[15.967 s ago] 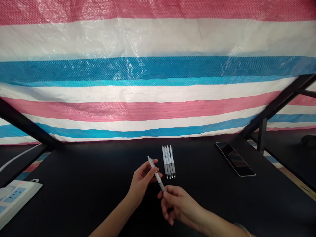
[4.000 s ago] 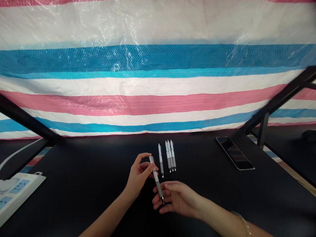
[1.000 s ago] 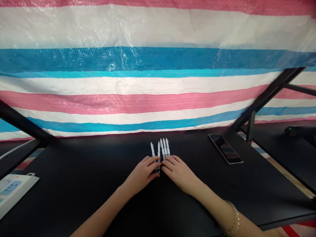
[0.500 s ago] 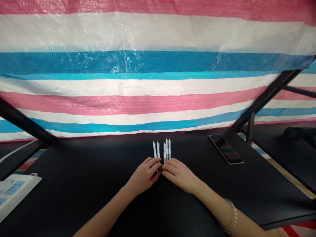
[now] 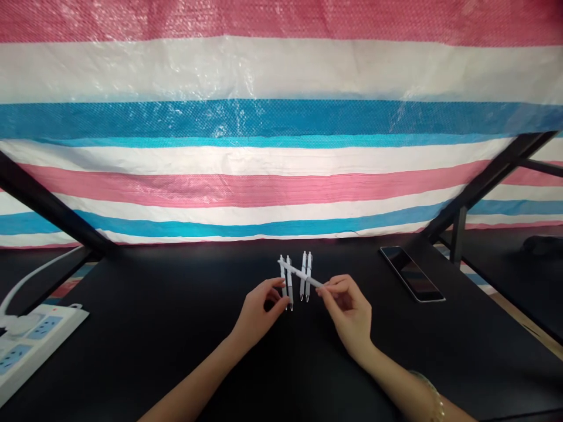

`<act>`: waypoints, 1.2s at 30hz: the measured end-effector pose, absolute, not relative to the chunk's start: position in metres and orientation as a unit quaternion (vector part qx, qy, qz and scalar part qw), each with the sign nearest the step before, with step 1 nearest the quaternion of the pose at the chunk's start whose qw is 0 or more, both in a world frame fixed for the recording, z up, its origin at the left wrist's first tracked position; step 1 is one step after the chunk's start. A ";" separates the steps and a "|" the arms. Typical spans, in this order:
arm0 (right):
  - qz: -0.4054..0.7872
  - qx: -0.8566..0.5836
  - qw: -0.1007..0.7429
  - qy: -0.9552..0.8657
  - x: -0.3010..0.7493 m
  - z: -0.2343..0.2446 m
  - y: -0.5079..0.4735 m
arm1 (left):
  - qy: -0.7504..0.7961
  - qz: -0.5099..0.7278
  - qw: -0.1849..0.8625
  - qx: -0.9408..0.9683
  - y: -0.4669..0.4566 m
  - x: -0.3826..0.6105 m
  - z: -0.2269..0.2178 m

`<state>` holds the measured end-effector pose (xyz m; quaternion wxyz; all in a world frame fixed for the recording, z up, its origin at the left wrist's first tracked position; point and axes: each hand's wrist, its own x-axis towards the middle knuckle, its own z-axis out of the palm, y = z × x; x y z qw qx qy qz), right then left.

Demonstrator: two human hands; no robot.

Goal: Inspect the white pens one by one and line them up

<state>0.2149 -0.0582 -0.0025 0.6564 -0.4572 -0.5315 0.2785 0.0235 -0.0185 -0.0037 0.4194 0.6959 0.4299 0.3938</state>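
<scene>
My right hand (image 5: 352,313) is closed in a pinch on the lower end of a white and grey pen (image 5: 302,274). That pen slants up to the left, above the others. Beneath its far end, a left pair of white pens (image 5: 290,284) stands side by side on the black table (image 5: 176,328). A right pair of white pens (image 5: 303,287) sits a small gap away. Beside the left pair is my left hand (image 5: 260,308), thumb and index finger apart, their tips at the edge of the left pens.
A phone (image 5: 412,274) lies face up at the right of the table. At the left edge sits a white power strip (image 5: 37,343) with a cable. Black metal bars (image 5: 457,205) flank the table, and a striped plastic sheet (image 5: 281,187) hangs behind it.
My right hand has moved right and lifted one pen out of the right group, tilting it leftward. My left hand stays by the left pens, its finger and thumb more visible. The view has shifted slightly.
</scene>
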 end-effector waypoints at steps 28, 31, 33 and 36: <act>0.869 -0.316 0.270 -0.268 0.185 -0.016 -0.082 | 0.391 0.442 0.737 0.330 -0.016 0.021 0.002; 0.873 -0.302 0.299 -0.239 0.184 -0.015 -0.081 | 0.397 0.444 0.739 0.315 -0.014 0.020 0.000; 0.883 -0.291 0.307 -0.201 0.184 -0.014 -0.080 | 0.396 0.442 0.744 0.308 -0.012 0.019 0.000; 0.880 -0.292 0.328 -0.181 0.184 -0.012 -0.078 | 0.390 0.444 0.747 0.304 -0.010 0.018 -0.001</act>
